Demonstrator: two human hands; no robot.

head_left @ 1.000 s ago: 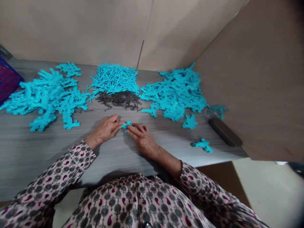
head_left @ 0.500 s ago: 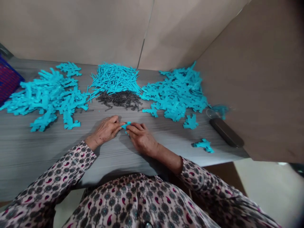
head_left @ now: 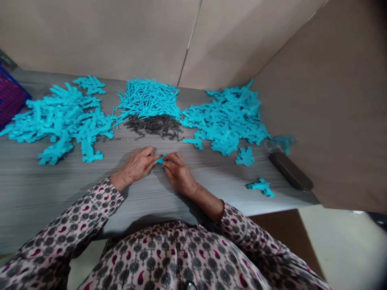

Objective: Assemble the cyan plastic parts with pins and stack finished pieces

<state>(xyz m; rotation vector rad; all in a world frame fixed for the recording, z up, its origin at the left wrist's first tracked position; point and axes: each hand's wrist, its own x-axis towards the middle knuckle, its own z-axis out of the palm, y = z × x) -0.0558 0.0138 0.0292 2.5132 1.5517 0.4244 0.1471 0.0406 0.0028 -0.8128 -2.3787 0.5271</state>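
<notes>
A small turquoise plastic piece (head_left: pixel 161 159) is pinched between my two hands, low over the table; fingers cover most of it, so its full shape is hidden. My left hand (head_left: pixel 139 164) grips its left side with thumb and forefinger. From the other side, the fingers of my right hand (head_left: pixel 179 173) close on it. Just beyond the hands lies a heap of small dark pins (head_left: pixel 155 125), backed by a pile of thin turquoise sticks (head_left: pixel 148 98).
Turquoise gun-shaped pieces form one heap (head_left: pixel 60 114) at left and flatter turquoise parts another (head_left: pixel 226 119) at right. A single gun-shaped piece (head_left: pixel 261 187) lies near the right edge, beside a dark oblong case (head_left: pixel 290 171). A blue-red basket (head_left: pixel 12 96) stands far left.
My right hand has shifted slightly and its fingers have moved over the turquoise piece, which now shows less. My left hand keeps its grip. The view has moved a little.
</notes>
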